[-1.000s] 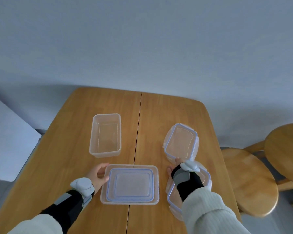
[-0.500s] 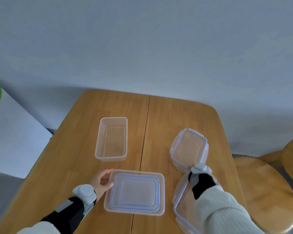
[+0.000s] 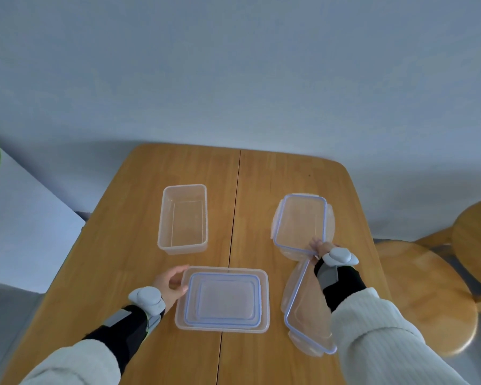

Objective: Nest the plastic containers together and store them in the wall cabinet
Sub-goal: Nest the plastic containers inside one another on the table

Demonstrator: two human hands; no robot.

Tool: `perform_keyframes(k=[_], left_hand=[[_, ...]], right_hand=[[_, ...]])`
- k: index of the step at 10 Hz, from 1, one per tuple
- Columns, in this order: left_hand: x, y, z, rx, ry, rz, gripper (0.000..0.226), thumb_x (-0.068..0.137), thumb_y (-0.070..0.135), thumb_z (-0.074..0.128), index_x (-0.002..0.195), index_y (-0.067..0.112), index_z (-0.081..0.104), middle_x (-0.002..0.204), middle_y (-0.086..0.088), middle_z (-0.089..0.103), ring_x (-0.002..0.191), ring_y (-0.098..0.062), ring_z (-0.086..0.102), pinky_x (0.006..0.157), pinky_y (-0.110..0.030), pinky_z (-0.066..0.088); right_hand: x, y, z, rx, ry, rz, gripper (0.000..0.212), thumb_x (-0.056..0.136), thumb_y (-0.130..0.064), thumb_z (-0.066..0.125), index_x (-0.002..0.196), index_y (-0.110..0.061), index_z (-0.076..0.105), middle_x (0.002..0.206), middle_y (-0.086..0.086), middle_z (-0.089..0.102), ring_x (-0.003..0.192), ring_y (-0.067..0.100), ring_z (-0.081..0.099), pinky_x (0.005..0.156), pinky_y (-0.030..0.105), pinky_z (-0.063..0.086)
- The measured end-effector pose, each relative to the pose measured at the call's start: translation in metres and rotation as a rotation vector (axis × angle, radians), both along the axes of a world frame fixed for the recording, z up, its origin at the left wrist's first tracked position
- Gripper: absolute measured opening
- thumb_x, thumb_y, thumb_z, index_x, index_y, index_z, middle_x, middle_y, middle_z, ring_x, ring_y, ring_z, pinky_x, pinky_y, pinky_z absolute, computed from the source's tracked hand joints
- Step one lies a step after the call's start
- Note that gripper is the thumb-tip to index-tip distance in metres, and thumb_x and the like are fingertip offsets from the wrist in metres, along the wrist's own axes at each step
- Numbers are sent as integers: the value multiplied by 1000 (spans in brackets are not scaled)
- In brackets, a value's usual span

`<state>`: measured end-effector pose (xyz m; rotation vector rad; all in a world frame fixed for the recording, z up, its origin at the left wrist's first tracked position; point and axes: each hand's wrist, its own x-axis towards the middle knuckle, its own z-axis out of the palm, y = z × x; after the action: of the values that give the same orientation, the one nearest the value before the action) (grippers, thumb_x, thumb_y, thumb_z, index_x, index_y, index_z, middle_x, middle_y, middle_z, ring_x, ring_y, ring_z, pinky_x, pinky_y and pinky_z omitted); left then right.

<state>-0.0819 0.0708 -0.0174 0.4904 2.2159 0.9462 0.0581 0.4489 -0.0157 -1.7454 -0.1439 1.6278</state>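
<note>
In the head view, the left forearm, in a pale knitted sleeve with a dark wrist brace, is reaching in from the near left. The left hand (image 3: 169, 284) is lying low on the wooden tabletop (image 3: 264, 187), and its fingers (image 3: 178, 270) are curling round the far left corner of the large shallow container (image 3: 265, 301) while the thumb is pressing against the left rim, so the hand is holding that container. The container is sitting near the middle of the tabletop, with a blue-edged lid (image 3: 225, 300) lying flat inside it.

The right forearm is crossing over the near right lid (image 3: 303, 323), which is lying on the tabletop beneath it. The right hand (image 3: 321, 247) is turning its back to the camera and is largely hiding behind a grey wrist device (image 3: 340, 255). Its fingertips are touching the near rim of the far right lid (image 3: 301, 218); whether they are pinching it I cannot tell.

A deep clear container (image 3: 182, 218) is standing uncovered at the far left, well apart from both hands.
</note>
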Motion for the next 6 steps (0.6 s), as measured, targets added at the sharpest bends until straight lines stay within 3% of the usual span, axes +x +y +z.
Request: perform_keyframes(k=[1,2,3,4,5,6], left_hand=[[7,-7,1,-10,1,-40,50,86,5,61,131,24,50,131,5,52,108,-14,53,93,-28,44],[17,-17,-1,2,-5,-54,50,86,5,61,127,31,49,131,3,54,107,-14,54,93,-27,44],[31,-32,-3,20,-28,-58,51,86,6,62,118,43,47,131,4,56,106,-12,56,93,-27,45],[40,-33,-3,41,-23,82,40,91,12,56,129,21,51,132,-6,56,110,-18,54,92,-26,41],[39,-27,26,277,-272,389,31,96,23,47,125,13,54,119,-14,61,98,-23,59,83,-28,47],[32,-25,57,314,-579,389,29,95,35,49,113,15,60,94,-7,69,79,-21,65,60,-29,52]], right_hand=[[8,-30,21,168,68,382,25,95,0,40,112,-18,37,81,13,66,58,20,58,54,30,48],[16,-58,51,250,-19,672,25,94,2,37,109,-17,45,75,10,63,51,17,49,45,23,44],[31,-93,62,277,-46,852,25,93,7,38,106,-13,47,75,12,64,52,18,51,51,27,43],[45,-120,58,312,-77,1079,23,95,7,38,108,-9,48,75,14,65,43,14,53,44,23,44],[49,-145,52,302,-84,1263,21,96,8,39,105,-6,51,73,14,69,43,14,55,41,22,44],[47,-161,51,262,-73,1373,22,94,8,39,100,-8,53,77,14,72,49,17,57,46,25,42]])
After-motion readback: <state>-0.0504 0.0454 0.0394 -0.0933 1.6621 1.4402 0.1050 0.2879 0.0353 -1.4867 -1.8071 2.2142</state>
